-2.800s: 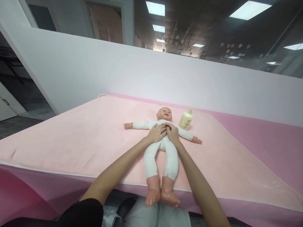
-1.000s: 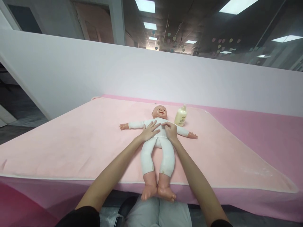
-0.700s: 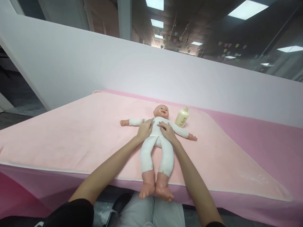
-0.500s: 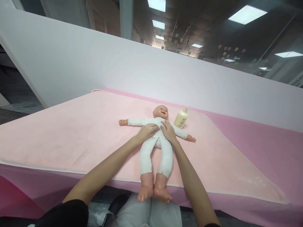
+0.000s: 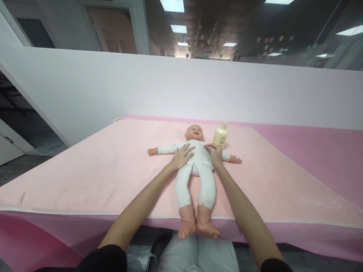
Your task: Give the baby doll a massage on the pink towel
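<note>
A baby doll (image 5: 200, 153) with a white cloth body lies face up, its arms spread and its feet past the mat's near edge. My left hand (image 5: 183, 155) rests on the doll's chest and belly at the left side, fingers spread and lying flat. At the opposite side of the chest is my right hand (image 5: 214, 153), turned inward with its fingertips touching the white cloth; its lower fingers are partly hidden. It covers part of the doll's upper arm. Just behind my right hand stands a pale yellow pump bottle (image 5: 220, 136).
A light pink mat (image 5: 113, 177) lies over a darker pink table cover (image 5: 320, 151). Behind it rises a white partition (image 5: 181, 90), with glass above. My legs (image 5: 195, 253) are below the near edge, under the doll's feet.
My hands have moved apart from the middle of the doll's chest towards its sides. The left fingers have spread, and the right hand has turned inward. The camera view has levelled.
</note>
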Motion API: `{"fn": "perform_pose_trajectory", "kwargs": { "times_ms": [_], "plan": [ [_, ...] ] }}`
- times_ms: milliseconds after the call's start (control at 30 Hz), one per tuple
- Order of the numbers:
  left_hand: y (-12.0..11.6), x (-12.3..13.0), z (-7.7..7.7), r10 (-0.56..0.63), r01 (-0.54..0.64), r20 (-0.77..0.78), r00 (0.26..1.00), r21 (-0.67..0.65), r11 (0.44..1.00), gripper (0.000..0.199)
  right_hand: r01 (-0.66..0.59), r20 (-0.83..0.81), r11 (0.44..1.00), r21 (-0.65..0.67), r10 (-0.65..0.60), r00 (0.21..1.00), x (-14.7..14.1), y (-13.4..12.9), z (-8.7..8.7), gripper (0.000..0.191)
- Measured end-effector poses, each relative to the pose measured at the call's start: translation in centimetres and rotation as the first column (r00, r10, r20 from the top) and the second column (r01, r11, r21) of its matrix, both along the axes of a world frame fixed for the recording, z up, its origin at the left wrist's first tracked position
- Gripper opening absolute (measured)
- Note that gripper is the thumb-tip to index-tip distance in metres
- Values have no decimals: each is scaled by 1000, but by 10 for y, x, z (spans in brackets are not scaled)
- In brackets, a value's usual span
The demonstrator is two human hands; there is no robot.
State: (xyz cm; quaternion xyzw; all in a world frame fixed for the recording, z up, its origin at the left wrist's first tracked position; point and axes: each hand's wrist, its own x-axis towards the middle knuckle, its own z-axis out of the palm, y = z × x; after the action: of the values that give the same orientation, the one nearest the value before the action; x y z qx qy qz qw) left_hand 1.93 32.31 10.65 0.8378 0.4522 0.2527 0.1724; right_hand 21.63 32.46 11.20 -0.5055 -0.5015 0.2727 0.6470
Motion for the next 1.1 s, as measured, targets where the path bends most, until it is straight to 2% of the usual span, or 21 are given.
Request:
{"fn": "perform_pose_trajectory", "kwargs": {
  "times_ms": [67,133,167,233,300,400,500,567,667,733,800,867,933,967,1033,1100],
  "plan": [
    [4,-1,-4,86,-89,57,995,49,995,47,-250,82,968,-9,250,965,-6,-7,8,18],
    [8,-2,-8,172,-186,147,974,93,978,42,-422,292,905,-59,420,859,-13,-13,12,17],
    [10,-3,-10,213,-235,193,958,102,967,39,-451,408,888,-89,445,797,-16,-16,13,17],
    [13,-3,-14,274,-308,263,925,96,947,36,-420,581,899,-123,408,704,-20,-18,12,23],
    [14,-4,-16,297,-337,296,908,92,937,35,-347,658,927,-145,352,666,-20,-16,9,28],
    [11,-4,-14,259,-319,315,913,155,935,37,-215,687,959,-184,282,670,-16,-9,3,34],
    [3,-2,-5,149,-219,271,951,252,942,39,-118,667,971,-210,230,708,-9,0,-3,41],
    [-4,0,4,16,-75,208,978,277,958,38,-100,628,976,-191,200,752,-3,4,-7,43],
    [-10,4,12,-219,184,156,963,210,960,36,-93,528,988,-123,144,837,5,11,-15,41],
    [-10,4,12,-276,260,120,954,135,956,38,-26,443,996,-88,62,894,10,14,-20,45],
    [-8,3,9,-226,222,50,973,61,973,43,55,341,997,-58,-32,940,13,15,-21,47],
    [-4,0,5,-128,128,-11,992,9,992,47,92,234,996,0,-89,968,13,13,-18,43],
    [-1,-3,2,-35,36,-25,999,13,999,50,59,133,996,66,-68,989,8,7,-9,33],
    [1,-4,0,6,-5,-19,1000,39,999,49,-1,102,996,86,-8,995,4,3,-4,27],
    [4,-6,-1,96,-96,4,995,115,989,46,-216,113,973,79,207,972,-6,-6,6,21],
    [5,-8,-1,201,-201,20,979,176,964,43,-442,249,897,9,426,870,-17,-15,13,19]
  ]
}}
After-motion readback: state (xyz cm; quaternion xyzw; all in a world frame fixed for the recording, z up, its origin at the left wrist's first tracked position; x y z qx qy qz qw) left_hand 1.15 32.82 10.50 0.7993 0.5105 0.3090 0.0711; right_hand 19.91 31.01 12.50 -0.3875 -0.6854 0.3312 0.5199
